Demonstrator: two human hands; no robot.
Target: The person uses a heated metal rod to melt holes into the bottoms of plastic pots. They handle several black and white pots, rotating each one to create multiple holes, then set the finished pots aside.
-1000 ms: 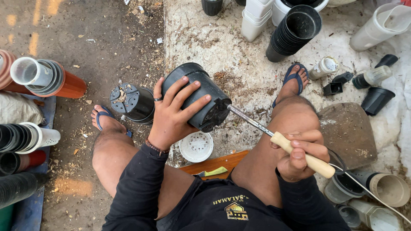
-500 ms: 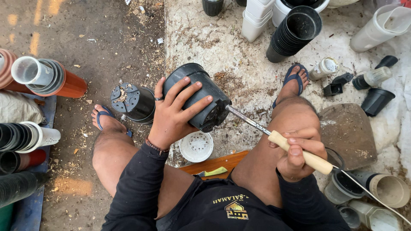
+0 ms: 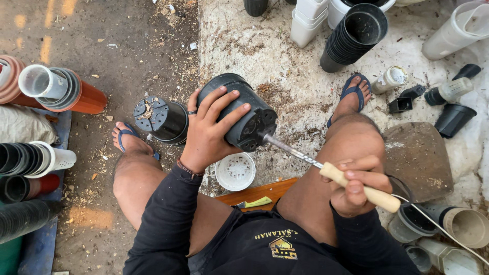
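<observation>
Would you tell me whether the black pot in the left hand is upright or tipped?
Tipped on its side: the black pot lies under the left hand, its base facing the tool.

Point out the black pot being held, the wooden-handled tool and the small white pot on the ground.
Black pot (image 3: 253, 122): head view, on its side wall near the base.
Tool (image 3: 340, 176): head view, on the wooden handle above the right hand.
White pot (image 3: 235, 171): head view, on its perforated bottom.

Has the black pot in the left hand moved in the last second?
No. The black pot sits in the same place beside the upturned pot on the ground, with the left hand on top and the tool's tip at its base.
</observation>
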